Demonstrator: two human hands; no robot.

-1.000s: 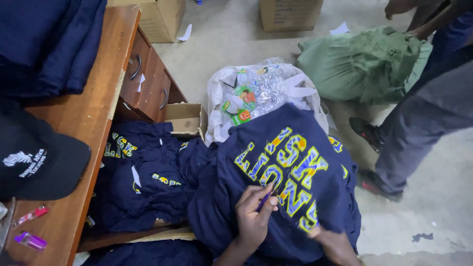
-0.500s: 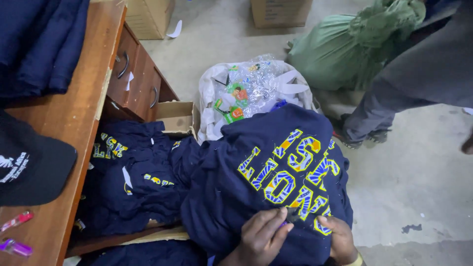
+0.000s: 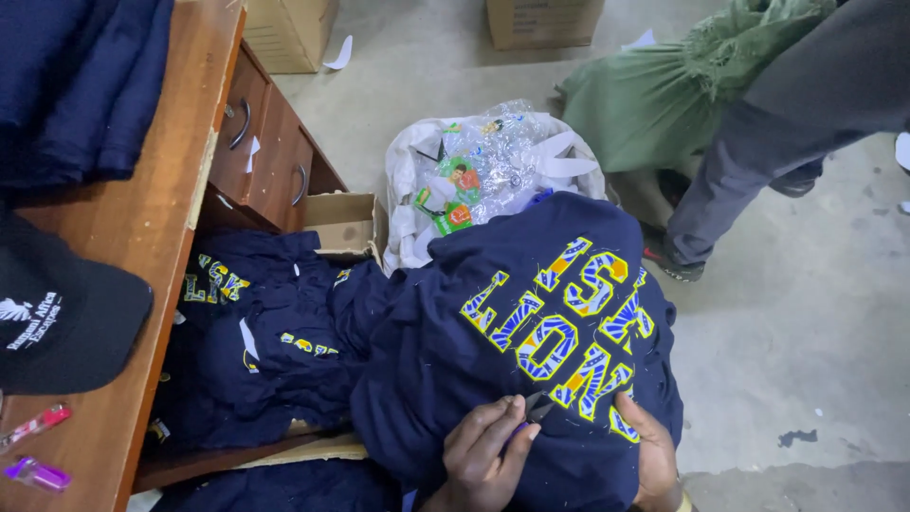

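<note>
The left hand (image 3: pixel 483 455) is cut off at the bottom edge; the right hand (image 3: pixel 647 453) lies partly under the navy garment (image 3: pixel 474 360); the small tool (image 3: pixel 538 408) between them is perhaps scissors

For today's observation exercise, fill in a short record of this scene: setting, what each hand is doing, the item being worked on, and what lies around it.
Setting: concrete floor beside a wooden desk
Left hand: holds a small tool, too small to identify, against the lettering
Right hand: grips the garment's edge
Item: navy garment with yellow and blue patterned letters
Nearby: more navy garments, black cap, white sack of plastic wrappers, green bag
Others: a person's leg at upper right
</note>
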